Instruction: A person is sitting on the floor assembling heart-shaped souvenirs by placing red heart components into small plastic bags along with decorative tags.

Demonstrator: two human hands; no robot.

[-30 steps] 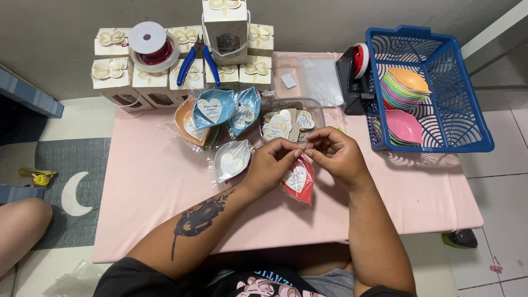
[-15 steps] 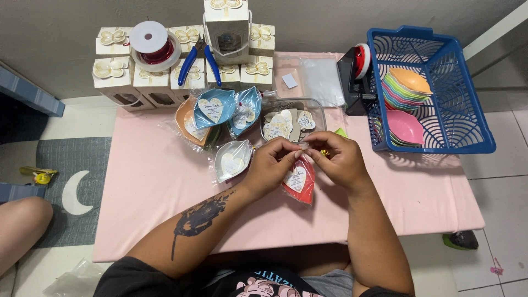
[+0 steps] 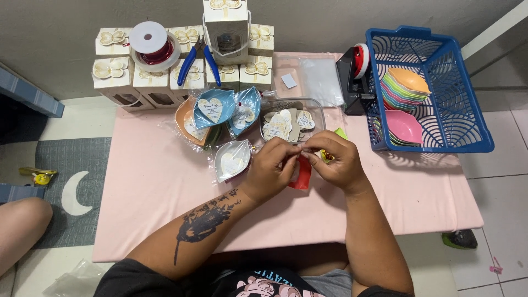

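Because the left hand and right hand meet fingertip to fingertip over the pink surface, the red leaf-shaped dish beneath them is mostly hidden. Both grips pinch something at its top, too small to identify. A gold scrap peeks out beside the right fingers.

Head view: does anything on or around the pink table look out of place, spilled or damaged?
Nothing looks spilled or broken. Mildly odd: blue-handled pliers rest on top of the stacked white gift boxes, and a small dark object lies on the floor by the pink table. Both hands, left hand and right hand, hold a red wrapped piece.
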